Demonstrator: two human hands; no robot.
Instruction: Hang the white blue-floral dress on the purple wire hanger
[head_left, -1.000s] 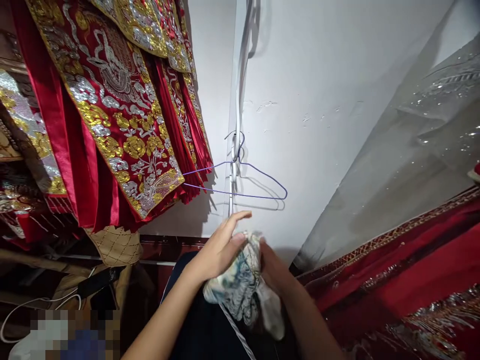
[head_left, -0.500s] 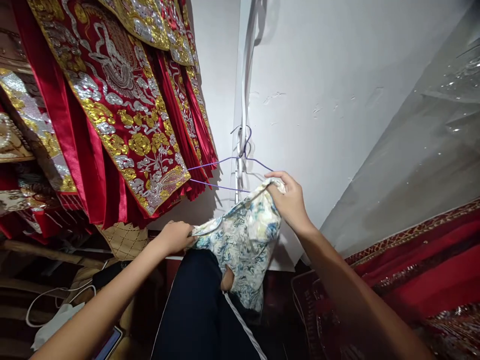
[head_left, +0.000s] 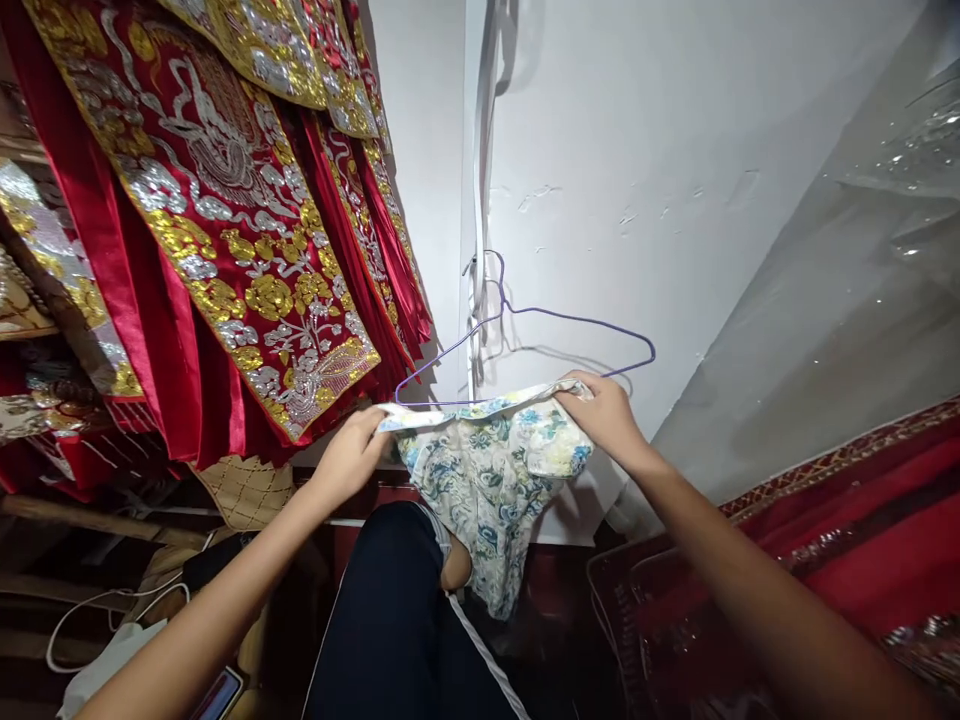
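A white garment with a blue and yellow floral print [head_left: 484, 485] is stretched between both hands by its upper edge. My left hand [head_left: 356, 447] is closed on the left end of that edge. The right end is pinched in my right hand [head_left: 600, 405], thumb on the near side. Just behind the edge hangs a purple wire hanger [head_left: 577, 318], its hook up on a fitting at the wall. Its lower bar is partly covered by the garment and my right hand. The garment's lower part hangs down in folds beside my knee.
Red costumes with gold and silver embroidery [head_left: 247, 260] hang at the left. A white wall [head_left: 585, 130] stands ahead, with clear plastic sheeting [head_left: 862, 270] on the right. Red fabric [head_left: 900, 560] lies lower right. A phone [head_left: 223, 692] and white cable [head_left: 82, 668] are lower left.
The garment's upper edge has gone from slanted to nearly level, my right hand dropping and my left rising slightly. The hanger has swung round and shows its right side fully.
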